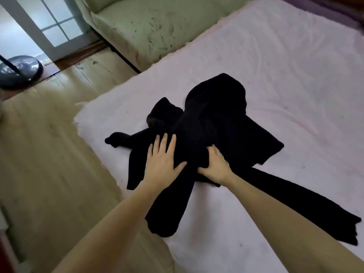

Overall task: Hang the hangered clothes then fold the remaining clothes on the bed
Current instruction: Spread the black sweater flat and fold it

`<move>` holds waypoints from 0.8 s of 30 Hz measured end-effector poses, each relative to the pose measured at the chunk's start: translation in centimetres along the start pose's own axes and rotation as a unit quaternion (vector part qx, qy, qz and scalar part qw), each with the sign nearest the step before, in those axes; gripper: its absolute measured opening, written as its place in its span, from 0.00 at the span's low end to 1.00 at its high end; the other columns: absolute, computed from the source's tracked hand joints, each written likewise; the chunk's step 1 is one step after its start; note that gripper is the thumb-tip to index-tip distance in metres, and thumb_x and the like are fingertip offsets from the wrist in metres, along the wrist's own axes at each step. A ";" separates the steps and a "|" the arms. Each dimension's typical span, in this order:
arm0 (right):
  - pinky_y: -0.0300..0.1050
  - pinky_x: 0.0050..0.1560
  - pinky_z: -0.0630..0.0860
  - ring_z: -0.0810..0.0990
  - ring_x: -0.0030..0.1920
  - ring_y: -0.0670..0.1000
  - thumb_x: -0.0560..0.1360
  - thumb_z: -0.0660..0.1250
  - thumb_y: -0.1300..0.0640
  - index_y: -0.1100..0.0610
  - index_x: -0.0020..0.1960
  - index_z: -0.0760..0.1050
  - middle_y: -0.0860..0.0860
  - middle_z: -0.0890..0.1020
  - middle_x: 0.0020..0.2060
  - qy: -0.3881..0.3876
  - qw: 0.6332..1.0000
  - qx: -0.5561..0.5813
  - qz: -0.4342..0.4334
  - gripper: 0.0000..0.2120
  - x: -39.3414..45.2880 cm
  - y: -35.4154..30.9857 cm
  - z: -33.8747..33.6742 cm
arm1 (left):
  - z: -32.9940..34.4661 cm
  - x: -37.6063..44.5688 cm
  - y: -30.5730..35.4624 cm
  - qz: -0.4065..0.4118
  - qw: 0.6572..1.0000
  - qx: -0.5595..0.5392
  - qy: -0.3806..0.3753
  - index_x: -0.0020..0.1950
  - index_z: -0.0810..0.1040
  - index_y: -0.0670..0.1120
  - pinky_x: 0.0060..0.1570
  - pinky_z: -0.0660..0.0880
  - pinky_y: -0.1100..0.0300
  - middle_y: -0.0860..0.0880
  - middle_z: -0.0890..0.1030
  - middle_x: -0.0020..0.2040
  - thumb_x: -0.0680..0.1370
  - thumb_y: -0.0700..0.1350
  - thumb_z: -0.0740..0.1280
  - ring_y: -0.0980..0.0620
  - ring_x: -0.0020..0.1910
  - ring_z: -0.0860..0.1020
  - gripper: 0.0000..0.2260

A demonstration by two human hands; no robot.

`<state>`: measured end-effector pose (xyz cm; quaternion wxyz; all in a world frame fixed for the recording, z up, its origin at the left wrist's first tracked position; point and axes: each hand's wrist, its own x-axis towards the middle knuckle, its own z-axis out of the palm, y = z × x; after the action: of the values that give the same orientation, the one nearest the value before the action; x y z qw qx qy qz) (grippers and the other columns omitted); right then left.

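Observation:
A black garment [212, 123] lies bunched on the pale pink bed [285, 75], with long parts trailing toward me at the lower middle and lower right. My left hand [162, 157] rests flat on its left part, fingers straight and spread. My right hand [215, 166] sits just beside it on the cloth, its fingertips curled into a fold of the fabric. No hanger is visible.
A worn green sofa [141, 26] stands past the bed's far left edge. Wooden floor [49, 154] runs along the bed's left side. A dark round fan base [19, 69] stands on the floor by a glass door [53, 22]. Purple fabric [325, 6] lies at the top right.

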<state>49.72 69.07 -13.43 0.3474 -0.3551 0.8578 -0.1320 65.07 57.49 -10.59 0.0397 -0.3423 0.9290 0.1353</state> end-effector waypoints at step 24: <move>0.43 0.50 0.80 0.85 0.47 0.52 0.75 0.70 0.57 0.55 0.51 0.83 0.53 0.86 0.45 0.020 0.926 0.377 0.000 0.06 -27.7 3.2 -22.5 | -12.3 -5.0 18.4 0.369 0.917 -0.115 -0.102 0.79 0.41 0.54 0.76 0.45 0.53 0.52 0.47 0.80 0.69 0.63 0.71 0.48 0.78 0.40 0.50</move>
<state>46.59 90.29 15.20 0.4383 -0.1955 0.7514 -0.4529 57.25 70.60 6.16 0.0415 0.0379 0.9582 0.2805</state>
